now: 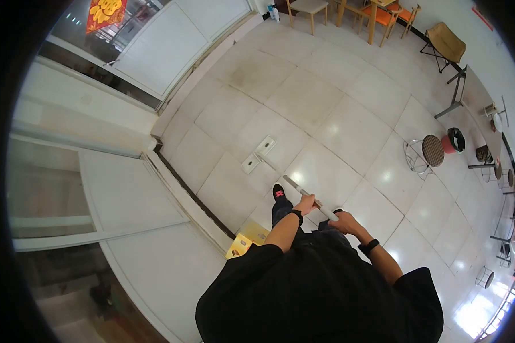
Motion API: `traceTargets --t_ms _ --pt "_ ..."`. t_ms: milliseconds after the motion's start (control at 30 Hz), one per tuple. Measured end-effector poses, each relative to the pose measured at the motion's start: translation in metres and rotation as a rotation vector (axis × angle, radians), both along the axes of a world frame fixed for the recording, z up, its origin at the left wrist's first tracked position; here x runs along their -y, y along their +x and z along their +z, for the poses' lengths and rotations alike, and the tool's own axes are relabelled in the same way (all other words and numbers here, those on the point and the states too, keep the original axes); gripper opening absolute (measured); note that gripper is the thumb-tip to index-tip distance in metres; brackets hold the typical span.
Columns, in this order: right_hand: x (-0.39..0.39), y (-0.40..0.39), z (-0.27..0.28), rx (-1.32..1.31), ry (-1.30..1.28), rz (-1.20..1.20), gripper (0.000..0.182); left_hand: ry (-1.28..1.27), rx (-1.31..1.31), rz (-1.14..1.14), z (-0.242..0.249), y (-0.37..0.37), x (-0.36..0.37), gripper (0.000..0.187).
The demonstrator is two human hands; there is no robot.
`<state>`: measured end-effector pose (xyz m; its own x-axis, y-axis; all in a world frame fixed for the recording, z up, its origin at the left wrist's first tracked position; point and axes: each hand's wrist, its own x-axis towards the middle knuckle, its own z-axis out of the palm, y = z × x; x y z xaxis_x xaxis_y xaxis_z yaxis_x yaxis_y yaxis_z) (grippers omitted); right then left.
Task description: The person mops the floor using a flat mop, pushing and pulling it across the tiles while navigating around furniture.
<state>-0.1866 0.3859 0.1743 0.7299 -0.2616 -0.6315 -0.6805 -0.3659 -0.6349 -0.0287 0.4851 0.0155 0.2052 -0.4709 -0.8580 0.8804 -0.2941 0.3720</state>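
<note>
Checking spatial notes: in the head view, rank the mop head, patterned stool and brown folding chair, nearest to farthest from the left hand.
1. Mop head: ahead-left.
2. Patterned stool: right.
3. Brown folding chair: far ahead, right.

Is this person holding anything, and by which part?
A pale, flat-headed mop, by its long pole: right hand near the upper end, left hand lower down.

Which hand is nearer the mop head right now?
Left. The left hand grips the handle partway up, closer to the mop head; the right hand grips near its top, farther away.
</note>
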Motion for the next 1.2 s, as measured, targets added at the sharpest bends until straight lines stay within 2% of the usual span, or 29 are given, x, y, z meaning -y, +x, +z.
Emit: traceTargets --t_ms 67,133,167,200,267,300,400,433,467,500,533,600,700,733,800,833,1067,1200 --pt "-0.005 0.037 -0.017 0.242 -0.307 0.371 0.039 0.009 -0.002 0.003 -0.007 0.040 -0.009 0.023" --pt "-0.021 0.082 -0.028 0.181 -0.247 0.271 0.038 0.010 -0.007 0.008 -0.004 0.087 -0.027 0.022" --pt "-0.031 0.106 -0.032 0.127 -0.177 0.175 0.038 -0.133 0.574 -0.496 0.001 0.117 -0.042 0.021" --pt "-0.039 0.133 -0.029 0.124 -0.182 0.176 0.038 -0.272 1.160 -0.993 0.006 0.147 -0.057 0.020" --pt "-0.054 0.189 -0.018 -0.102 0.166 -0.063 0.036 -0.257 1.246 -0.985 -0.008 0.202 -0.075 0.022" --pt "-0.065 0.215 -0.015 -0.110 0.164 -0.056 0.036 -0.237 1.326 -0.985 -0.013 0.223 -0.087 0.025" --pt "-0.093 0.289 -0.012 -0.123 0.211 -0.093 0.038 -0.227 1.269 -0.831 -0.006 0.291 -0.117 0.023" --pt "-0.103 0.307 -0.019 -0.090 0.136 -0.055 0.039 -0.228 1.271 -0.830 -0.026 0.308 -0.128 0.023" --pt "-0.108 0.325 -0.021 -0.058 0.061 -0.015 0.039 -0.310 1.037 -0.631 -0.060 0.324 -0.137 0.020" --pt "-0.110 0.340 -0.003 -0.109 0.114 0.002 0.041 -0.384 0.801 -0.431 -0.079 0.336 -0.141 0.020" --pt "-0.112 0.349 -0.003 -0.111 0.111 0.003 0.041 -0.387 0.800 -0.428 -0.066 0.342 -0.139 0.020" --pt "-0.117 0.358 -0.010 -0.076 -0.009 0.057 0.036 -0.159 0.051 0.015 -0.012 0.348 -0.131 0.022" --pt "-0.105 0.362 -0.009 -0.250 0.620 -0.239 0.023 -0.233 0.051 0.134 -0.001 0.342 -0.127 0.022" --pt "-0.101 0.364 -0.002 -0.253 0.620 -0.239 0.023 -0.233 0.048 0.135 -0.006 0.337 -0.125 0.022" --pt "-0.093 0.368 0.010 -0.452 1.000 -0.404 0.021 -0.249 0.038 0.351 -0.012 0.328 -0.121 0.019" --pt "-0.093 0.369 0.003 -0.452 1.100 -0.460 0.017 -0.235 0.004 0.398 -0.016 0.328 -0.120 0.017" --pt "-0.093 0.371 0.013 -0.370 0.866 -0.429 0.017 -0.164 -0.062 0.366 0.000 0.334 -0.113 0.016" --pt "-0.078 0.363 0.015 -0.330 0.729 -0.389 0.018 -0.215 -0.090 0.401 0.011 0.327 -0.096 0.014"
